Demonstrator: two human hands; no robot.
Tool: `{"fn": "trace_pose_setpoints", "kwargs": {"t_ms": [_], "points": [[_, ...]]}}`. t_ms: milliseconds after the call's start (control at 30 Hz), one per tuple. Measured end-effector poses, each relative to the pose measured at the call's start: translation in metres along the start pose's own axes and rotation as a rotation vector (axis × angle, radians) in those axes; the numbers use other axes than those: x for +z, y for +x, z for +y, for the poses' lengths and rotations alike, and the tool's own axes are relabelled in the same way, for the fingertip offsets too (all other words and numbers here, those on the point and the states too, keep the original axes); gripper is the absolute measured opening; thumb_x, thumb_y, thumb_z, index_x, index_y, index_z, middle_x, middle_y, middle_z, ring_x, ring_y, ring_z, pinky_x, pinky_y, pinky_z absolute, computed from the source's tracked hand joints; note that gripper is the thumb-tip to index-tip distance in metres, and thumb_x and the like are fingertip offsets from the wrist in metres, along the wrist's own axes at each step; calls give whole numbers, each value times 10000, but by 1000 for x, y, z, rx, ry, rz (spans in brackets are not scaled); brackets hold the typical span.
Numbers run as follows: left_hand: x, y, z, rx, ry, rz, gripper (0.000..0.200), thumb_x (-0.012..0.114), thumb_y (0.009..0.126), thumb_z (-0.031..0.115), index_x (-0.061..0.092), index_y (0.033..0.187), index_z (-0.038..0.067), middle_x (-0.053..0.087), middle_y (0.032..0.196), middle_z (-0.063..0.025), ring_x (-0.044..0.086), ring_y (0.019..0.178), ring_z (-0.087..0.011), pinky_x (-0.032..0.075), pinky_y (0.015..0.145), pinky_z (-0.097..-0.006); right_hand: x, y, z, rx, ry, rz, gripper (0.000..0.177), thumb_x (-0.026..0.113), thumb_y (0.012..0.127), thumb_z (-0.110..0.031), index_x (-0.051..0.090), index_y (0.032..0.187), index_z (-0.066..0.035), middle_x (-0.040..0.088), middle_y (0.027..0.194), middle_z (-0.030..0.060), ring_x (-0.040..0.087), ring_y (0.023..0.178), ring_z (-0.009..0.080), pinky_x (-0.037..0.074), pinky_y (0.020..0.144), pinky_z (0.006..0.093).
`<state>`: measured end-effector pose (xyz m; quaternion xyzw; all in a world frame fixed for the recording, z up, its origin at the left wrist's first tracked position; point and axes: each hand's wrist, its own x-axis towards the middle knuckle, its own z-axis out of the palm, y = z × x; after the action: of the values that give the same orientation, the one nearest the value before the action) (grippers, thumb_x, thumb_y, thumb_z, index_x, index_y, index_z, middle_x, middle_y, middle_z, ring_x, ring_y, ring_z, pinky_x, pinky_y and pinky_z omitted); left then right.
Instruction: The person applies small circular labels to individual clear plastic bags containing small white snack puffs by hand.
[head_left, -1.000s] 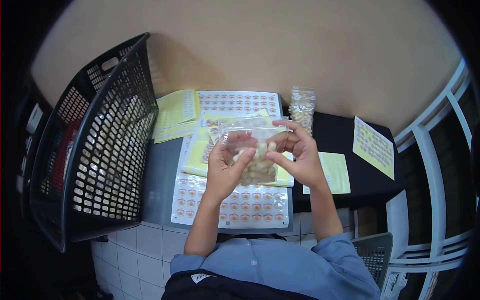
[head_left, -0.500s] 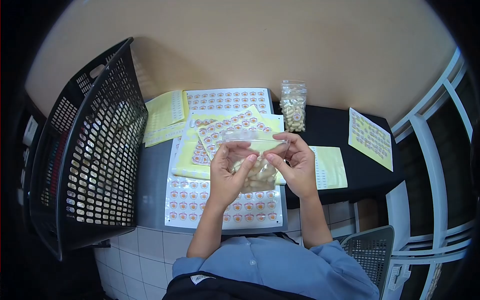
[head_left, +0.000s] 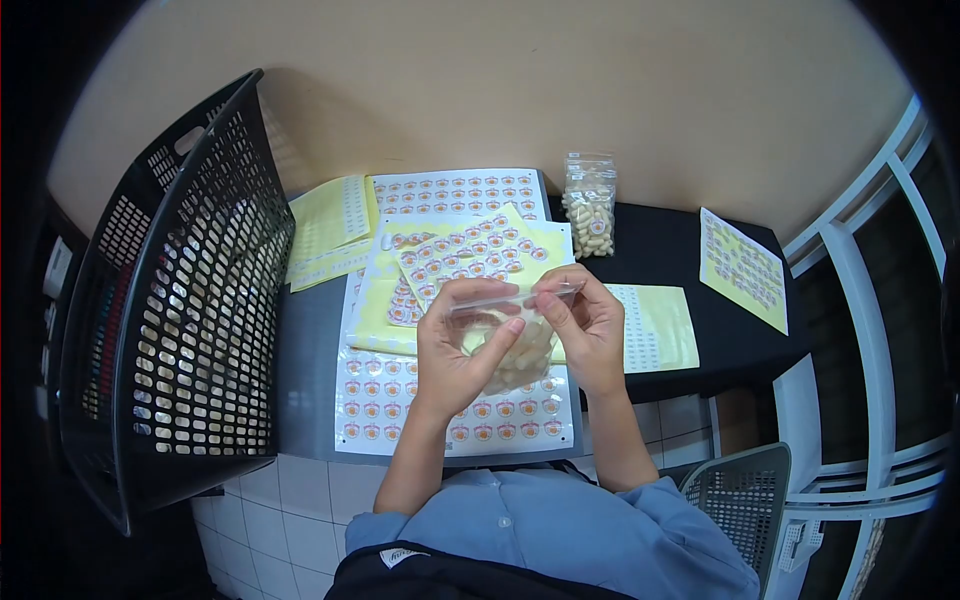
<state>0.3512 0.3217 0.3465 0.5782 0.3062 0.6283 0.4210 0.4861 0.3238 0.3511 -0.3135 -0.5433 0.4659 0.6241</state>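
Note:
Both hands hold one clear plastic bag of pale capsules (head_left: pixel 522 350) above the sticker sheets. My left hand (head_left: pixel 452 350) grips its left side, thumb laid across the front. My right hand (head_left: pixel 588 330) pinches the bag's top edge at the right. Under the hands lies a large white sheet of round orange stickers (head_left: pixel 480 420), with yellow-backed sticker sheets (head_left: pixel 465 250) overlapping it farther back.
A second clear bag of capsules (head_left: pixel 590 210) stands upright near the wall. A tall black mesh basket (head_left: pixel 190 300) rises at the left. Yellow sheets (head_left: pixel 742 270) lie on the black surface at the right. A grey mesh bin (head_left: pixel 740 500) sits low right.
The bag has come down and closer to me, and both hands have closed in along its top edge. The view has shifted slightly.

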Motion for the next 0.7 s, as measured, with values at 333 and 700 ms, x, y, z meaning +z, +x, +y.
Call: {"fn": "trace_pose_setpoints", "kwargs": {"t_ms": [333, 700], "points": [[-3, -1, 7, 21, -10, 57, 275, 600, 717, -36, 467, 953, 10, 571, 827, -86, 564, 793, -128, 450, 714, -231, 9, -4, -2, -116, -107, -13, 87, 591, 752, -38, 540, 814, -5, 532, 819, 47, 498, 789, 89, 389, 704, 211], [9, -7, 0, 90, 33, 58, 313, 590, 716, -53, 438, 981, 15, 563, 811, -79, 557, 782, -124, 445, 718, -236, 0, -10, 0, -83, -118, 18, 102, 611, 747, -68, 541, 795, -11, 543, 778, 34, 495, 691, 65, 382, 603, 187]]}}
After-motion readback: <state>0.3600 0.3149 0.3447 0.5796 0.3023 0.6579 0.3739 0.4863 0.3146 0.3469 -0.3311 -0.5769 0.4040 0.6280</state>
